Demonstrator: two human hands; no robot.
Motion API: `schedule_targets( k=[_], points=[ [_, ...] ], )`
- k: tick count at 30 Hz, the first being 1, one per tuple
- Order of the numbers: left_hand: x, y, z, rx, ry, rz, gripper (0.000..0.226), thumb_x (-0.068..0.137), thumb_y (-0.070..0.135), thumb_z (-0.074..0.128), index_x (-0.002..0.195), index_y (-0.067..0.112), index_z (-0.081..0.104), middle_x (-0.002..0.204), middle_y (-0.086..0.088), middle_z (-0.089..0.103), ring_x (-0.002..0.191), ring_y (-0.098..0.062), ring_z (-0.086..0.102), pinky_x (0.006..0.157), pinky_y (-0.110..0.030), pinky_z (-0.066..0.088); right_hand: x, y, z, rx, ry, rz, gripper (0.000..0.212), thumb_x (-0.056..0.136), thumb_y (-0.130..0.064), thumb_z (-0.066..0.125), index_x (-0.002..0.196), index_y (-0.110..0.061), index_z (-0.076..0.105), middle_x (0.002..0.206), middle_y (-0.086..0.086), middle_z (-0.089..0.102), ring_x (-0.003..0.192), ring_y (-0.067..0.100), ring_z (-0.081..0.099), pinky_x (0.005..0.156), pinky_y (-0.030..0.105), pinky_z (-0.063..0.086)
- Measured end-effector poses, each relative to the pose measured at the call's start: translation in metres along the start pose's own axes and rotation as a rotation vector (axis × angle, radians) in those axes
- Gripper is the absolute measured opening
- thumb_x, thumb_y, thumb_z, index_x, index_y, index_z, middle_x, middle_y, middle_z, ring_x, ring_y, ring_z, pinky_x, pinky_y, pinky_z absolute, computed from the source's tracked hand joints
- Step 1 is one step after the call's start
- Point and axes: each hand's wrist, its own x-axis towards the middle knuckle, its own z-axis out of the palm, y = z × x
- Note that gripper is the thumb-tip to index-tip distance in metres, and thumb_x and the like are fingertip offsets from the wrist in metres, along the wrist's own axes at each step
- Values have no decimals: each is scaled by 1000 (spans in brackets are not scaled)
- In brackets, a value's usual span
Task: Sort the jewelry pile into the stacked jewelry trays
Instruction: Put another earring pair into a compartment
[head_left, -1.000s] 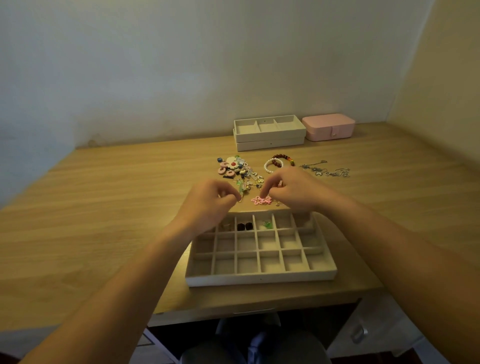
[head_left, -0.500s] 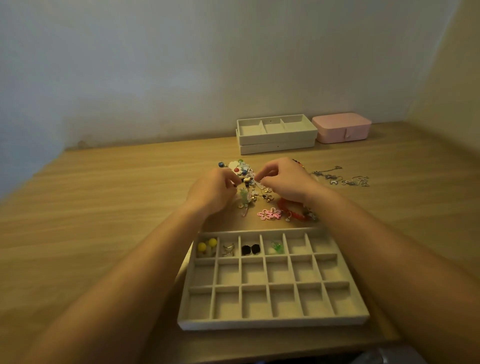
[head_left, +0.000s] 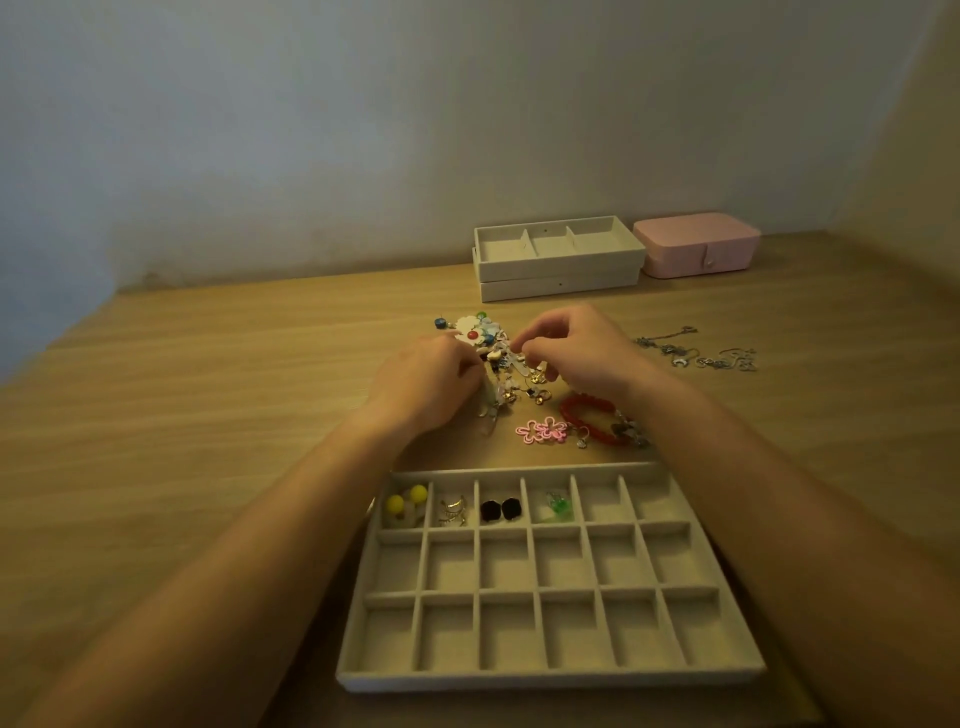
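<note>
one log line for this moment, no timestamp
step: picking from jewelry pile | left hand: fingers curled at pile | right hand: pinching into pile | grid tray: four far-row cells filled

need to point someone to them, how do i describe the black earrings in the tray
Start at the grey grid tray at the desk's front edge. In its far row, third cell from the left, lie the black earrings, the only dark pair there.

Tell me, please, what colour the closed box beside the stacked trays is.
The box is pale pink, shown in the head view.

Trays (head_left: 550, 680) — three; pink box (head_left: 696, 244) — one; hands (head_left: 431, 379) two; black studs (head_left: 500, 509) two
</note>
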Motion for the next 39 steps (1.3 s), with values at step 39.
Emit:
schedule_targets(
  k=[39],
  points=[
    [-72,40,-76,-1483,-186,-357,16,94,-3,60,103,4,70,86,-14,69,72,-18,70,68,-23,62,-66,-61,-28,186,-158,5,17,103,-18,58,100,-12,74,75,1,70,63,12,64,63,25,57]
  ],
)
